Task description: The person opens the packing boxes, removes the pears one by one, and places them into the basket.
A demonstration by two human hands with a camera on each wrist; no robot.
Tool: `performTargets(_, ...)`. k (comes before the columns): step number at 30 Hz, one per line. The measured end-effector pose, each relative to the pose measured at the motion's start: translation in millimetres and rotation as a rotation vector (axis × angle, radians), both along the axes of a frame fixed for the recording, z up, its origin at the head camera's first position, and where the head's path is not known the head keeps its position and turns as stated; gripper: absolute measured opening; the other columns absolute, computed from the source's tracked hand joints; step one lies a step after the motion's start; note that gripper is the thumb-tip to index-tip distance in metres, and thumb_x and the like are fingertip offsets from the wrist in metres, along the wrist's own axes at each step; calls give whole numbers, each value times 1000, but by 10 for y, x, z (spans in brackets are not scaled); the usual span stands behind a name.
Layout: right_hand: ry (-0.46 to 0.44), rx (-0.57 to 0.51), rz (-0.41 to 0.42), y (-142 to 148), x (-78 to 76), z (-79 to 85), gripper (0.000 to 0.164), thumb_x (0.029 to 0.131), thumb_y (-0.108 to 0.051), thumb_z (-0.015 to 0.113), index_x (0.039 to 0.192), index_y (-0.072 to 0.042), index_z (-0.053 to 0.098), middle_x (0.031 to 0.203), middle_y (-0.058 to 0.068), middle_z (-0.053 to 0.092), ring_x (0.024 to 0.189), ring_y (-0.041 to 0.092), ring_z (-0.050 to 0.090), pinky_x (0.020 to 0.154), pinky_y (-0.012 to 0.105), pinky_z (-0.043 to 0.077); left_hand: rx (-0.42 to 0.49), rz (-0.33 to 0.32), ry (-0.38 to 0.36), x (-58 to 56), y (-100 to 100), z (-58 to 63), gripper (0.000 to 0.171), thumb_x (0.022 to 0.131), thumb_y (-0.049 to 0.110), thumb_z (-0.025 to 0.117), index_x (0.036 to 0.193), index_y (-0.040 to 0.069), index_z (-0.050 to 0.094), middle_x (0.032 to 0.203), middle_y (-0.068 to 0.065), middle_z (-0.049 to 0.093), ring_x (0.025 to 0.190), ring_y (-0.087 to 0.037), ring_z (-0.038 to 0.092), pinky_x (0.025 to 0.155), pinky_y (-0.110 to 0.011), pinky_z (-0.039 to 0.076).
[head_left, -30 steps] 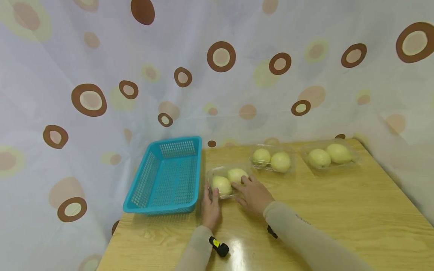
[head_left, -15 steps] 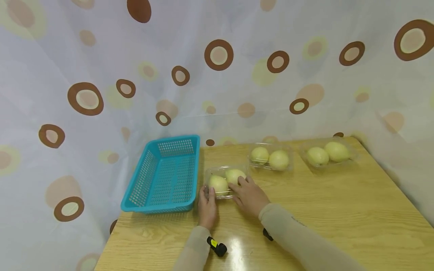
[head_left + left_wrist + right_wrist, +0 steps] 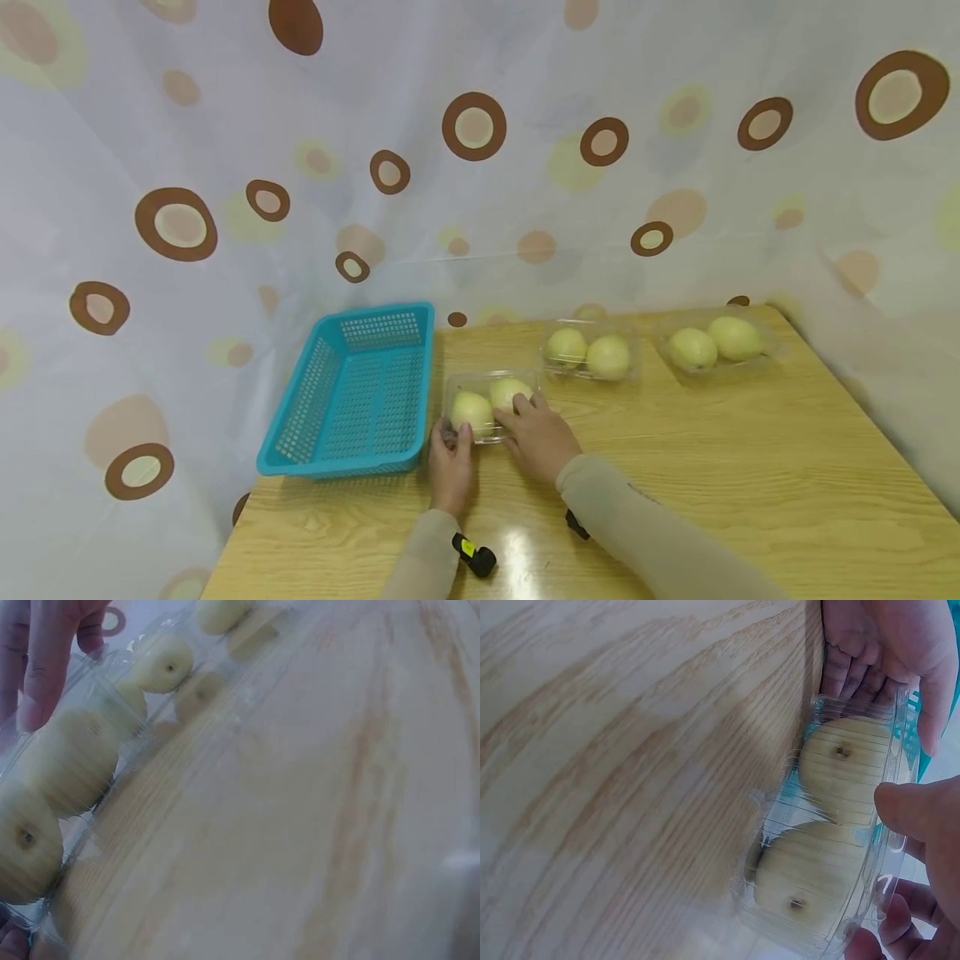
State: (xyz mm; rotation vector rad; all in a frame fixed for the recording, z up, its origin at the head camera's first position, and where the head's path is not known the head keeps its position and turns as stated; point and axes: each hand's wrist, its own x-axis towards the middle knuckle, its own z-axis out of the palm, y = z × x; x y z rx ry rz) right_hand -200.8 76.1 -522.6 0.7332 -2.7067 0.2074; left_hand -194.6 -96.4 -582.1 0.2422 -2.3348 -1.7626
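Observation:
A clear plastic box [image 3: 491, 438] holding two pale yellow-green fruits that look like pears [image 3: 472, 412] lies on the wooden table. My left hand [image 3: 451, 475] holds its left near corner, thumb in front and fingers at the end wall. On the right, my right hand [image 3: 542, 437] grips the lid's edge. In the right wrist view its thumb [image 3: 911, 810] lies on the rim and the other fingers [image 3: 904, 926] curl at the side. The lid appears down over the pears [image 3: 810, 877]; whether it is fastened I cannot tell.
Left of the box stands a blue perforated plastic basket [image 3: 420, 400] with nothing in it. Behind and to the right are two more clear boxes, a nearer one [image 3: 585, 374] and a farther one [image 3: 772, 350], each with two pears. A patterned sheet [image 3: 525, 192] hangs behind the table.
My left fingers have slid back along the box's end toward its near corner. The right hand stays at the lid. The head view has shifted slightly; boxes and basket keep their places.

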Motion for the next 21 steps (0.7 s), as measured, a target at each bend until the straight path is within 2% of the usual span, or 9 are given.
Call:
performTargets(6, 40, 22, -5, -48, -10, 11, 40, 88, -32, 69, 126, -20, 64, 101, 7, 54, 89, 26, 49, 65, 32, 52, 6, 12, 12, -20, -9, -27, 75, 95, 55, 50, 147, 4, 31, 142, -20, 44, 127, -36, 45, 104, -50, 38)
performTargets(10, 57, 18, -3, -34, 6, 17, 40, 88, -31, 69, 126, -19, 64, 99, 6, 54, 86, 25, 49, 62, 30, 51, 14, 14, 35, -15, 0, -44, 75, 94, 54, 52, 147, 4, 33, 143, -21, 43, 128, -36, 44, 105, -50, 36)
performTargets(14, 34, -56, 71, 79, 3, 69, 40, 89, -29, 69, 126, -17, 63, 101, 4, 54, 85, 19, 51, 60, 28, 49, 22, 28, 55, -12, -5, -44, 75, 94, 53, 54, 147, 4, 34, 144, -21, 42, 129, -37, 43, 106, -50, 36)
performTargets(17, 38, -124, 144, 237, 18, 107, 35, 88, -24, 71, 120, -13, 64, 104, 3, 57, 86, 16, 55, 66, 28, 52, 47, 53, 48, 17, -15, -42, 74, 94, 51, 55, 147, 4, 33, 142, -22, 43, 128, -38, 44, 104, -51, 37)
performTargets(21, 85, -123, 187, 492, 24, 151, 22, 86, -21, 74, 104, -13, 65, 100, 1, 61, 85, 14, 60, 70, 29, 54, 22, 124, 55, 42, 17, 3, 71, 93, 49, 57, 142, 2, 37, 123, -17, 52, 112, -32, 53, 94, -47, 45)
